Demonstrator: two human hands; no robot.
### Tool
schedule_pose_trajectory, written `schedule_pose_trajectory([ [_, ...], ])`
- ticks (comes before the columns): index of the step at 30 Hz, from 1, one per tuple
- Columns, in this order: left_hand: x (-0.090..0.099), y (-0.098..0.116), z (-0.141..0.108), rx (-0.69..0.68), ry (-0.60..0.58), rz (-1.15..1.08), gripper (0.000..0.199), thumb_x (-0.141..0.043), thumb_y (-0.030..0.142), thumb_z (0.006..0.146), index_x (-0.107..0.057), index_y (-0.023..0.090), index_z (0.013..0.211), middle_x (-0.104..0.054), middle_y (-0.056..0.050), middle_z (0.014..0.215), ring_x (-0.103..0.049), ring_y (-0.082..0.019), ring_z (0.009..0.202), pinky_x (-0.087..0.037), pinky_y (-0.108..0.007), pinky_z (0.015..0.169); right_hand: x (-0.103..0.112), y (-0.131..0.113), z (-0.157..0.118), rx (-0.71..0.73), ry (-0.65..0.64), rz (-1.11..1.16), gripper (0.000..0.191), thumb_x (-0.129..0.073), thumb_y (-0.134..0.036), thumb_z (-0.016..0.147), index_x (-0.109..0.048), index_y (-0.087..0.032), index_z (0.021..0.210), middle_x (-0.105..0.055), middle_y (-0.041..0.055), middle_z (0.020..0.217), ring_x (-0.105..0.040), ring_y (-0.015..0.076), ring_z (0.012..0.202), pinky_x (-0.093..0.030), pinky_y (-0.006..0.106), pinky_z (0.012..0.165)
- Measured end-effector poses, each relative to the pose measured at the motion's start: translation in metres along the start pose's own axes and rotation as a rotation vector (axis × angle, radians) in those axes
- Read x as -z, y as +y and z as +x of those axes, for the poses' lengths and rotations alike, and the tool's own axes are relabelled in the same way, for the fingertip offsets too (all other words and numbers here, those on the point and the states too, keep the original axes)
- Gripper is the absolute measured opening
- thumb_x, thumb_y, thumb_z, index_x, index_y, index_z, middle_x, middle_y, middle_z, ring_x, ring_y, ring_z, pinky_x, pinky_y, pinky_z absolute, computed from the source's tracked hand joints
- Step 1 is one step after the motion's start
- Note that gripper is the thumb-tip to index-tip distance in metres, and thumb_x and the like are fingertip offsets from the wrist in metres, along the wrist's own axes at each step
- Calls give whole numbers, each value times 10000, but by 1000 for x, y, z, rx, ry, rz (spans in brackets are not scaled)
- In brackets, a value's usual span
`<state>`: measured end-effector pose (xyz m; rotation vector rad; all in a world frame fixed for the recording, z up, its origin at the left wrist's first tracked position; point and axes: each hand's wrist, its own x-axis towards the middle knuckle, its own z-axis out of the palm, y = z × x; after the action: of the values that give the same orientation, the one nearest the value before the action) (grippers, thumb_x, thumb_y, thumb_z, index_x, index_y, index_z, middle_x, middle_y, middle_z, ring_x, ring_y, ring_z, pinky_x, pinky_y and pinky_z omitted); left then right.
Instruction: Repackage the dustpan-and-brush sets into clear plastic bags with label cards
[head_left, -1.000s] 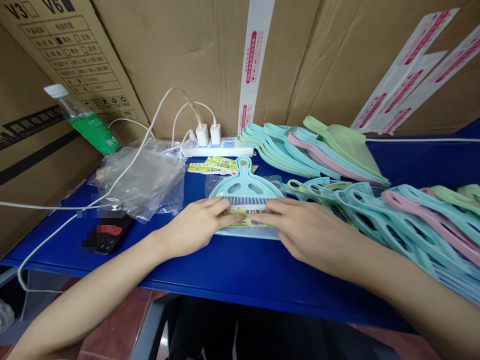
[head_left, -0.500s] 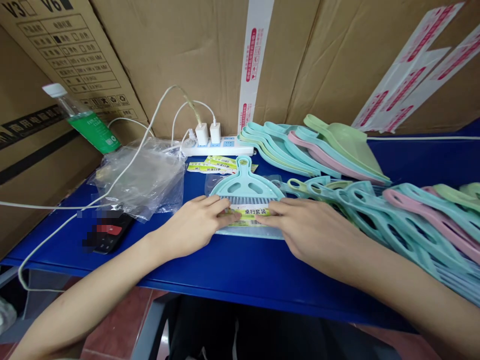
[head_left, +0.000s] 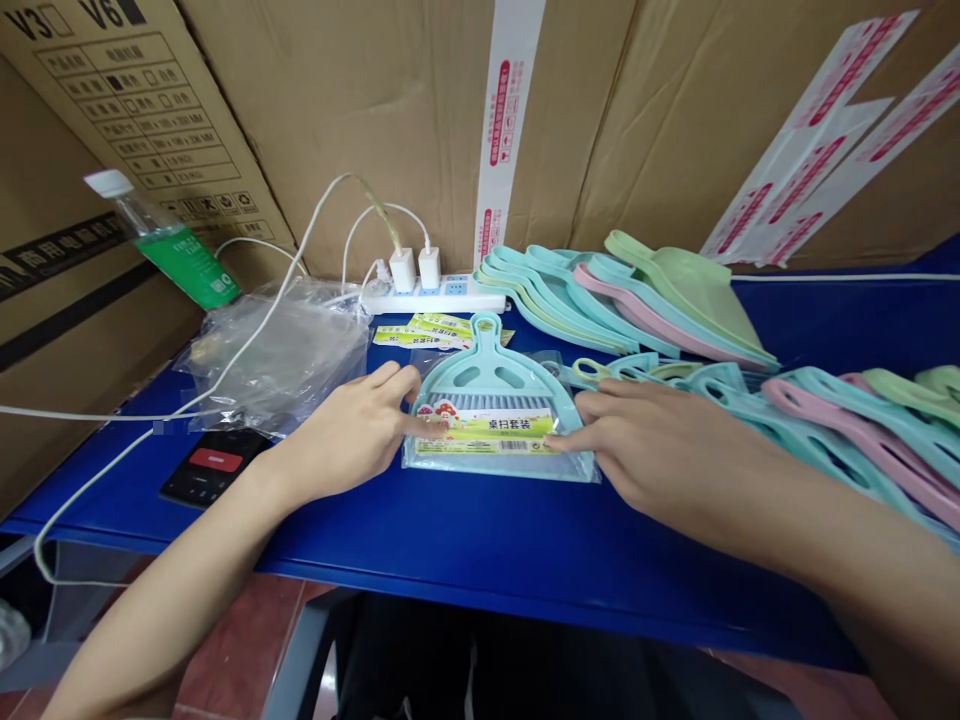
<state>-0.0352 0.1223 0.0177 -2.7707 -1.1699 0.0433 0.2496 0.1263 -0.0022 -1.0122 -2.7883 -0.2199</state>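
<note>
A light-blue dustpan with a brush on it (head_left: 491, 372) lies flat on the blue table in a clear plastic bag, its handle pointing away from me. Across the bag's front sits a yellow-green printed label (head_left: 495, 428). My left hand (head_left: 364, 425) is at the left side, thumb stretched onto the label's left end and the other fingers bent loosely apart from it. At the opposite end, the thumb of my right hand (head_left: 637, 440) touches the label's right edge, its fingers loosely bent beside the bag. Neither hand is closed around anything.
Dustpans (head_left: 675, 290) are stacked at the back right, with several brushes (head_left: 810, 430) in front. Loose labels (head_left: 427, 330) lie by a power strip (head_left: 450, 293). Clear plastic bags (head_left: 285, 345), a tilted bottle (head_left: 176, 250), a phone (head_left: 210, 465) and a white cable (head_left: 255, 330) occupy the left.
Both hands have slid outward from the middle of the label toward its ends. More of the label and the bag's lower edge now shows. The dustpan has stayed nearly in place.
</note>
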Motion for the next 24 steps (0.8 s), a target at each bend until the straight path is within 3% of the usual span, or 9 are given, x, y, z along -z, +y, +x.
schedule_pose_trajectory([
  [5, 2, -11, -3, 26, -1, -99, 566, -364, -21, 852, -758, 350, 1017, -510, -43, 875, -488, -175, 825, -469, -279, 693, 5, 3, -3, -86, -99, 16, 464, -412, -16, 729, -790, -259, 848, -668, 34, 652, -627, 191, 629, -350, 306, 500],
  [10, 3, -12, -3, 50, -1, -136, 562, -363, -16, 846, -767, 348, 987, -522, -42, 840, -486, -173, 796, -445, -277, 666, 3, 7, -5, -146, -127, 16, 410, -440, -46, 739, -781, -257, 828, -768, 47, 839, -706, 245, 737, -408, 332, 542],
  [15, 3, -9, -1, 61, 17, -152, 551, -352, -15, 829, -775, 315, 951, -550, -46, 856, -501, -176, 796, -426, -268, 629, 3, 7, -3, -199, -189, 49, 397, -422, -59, 769, -768, -242, 842, -760, 59, 824, -713, 277, 751, -410, 349, 567],
  [21, -1, -2, -1, 25, 71, -126, 255, -497, 184, 875, -749, 224, 871, -575, -41, 857, -552, -186, 794, -451, -292, 661, 7, -4, 11, -243, -186, 10, 311, -372, -143, 858, -639, -198, 706, -707, 45, 716, -607, 186, 569, -282, 306, 494],
  [24, -8, 1, 2, 50, 87, -99, 247, -495, 288, 939, -718, 203, 878, -593, -27, 811, -577, -176, 754, -433, -274, 618, 7, -9, 16, -256, -163, 16, 291, -380, -183, 885, -566, -199, 661, -675, 43, 693, -560, 167, 541, -256, 302, 487],
])
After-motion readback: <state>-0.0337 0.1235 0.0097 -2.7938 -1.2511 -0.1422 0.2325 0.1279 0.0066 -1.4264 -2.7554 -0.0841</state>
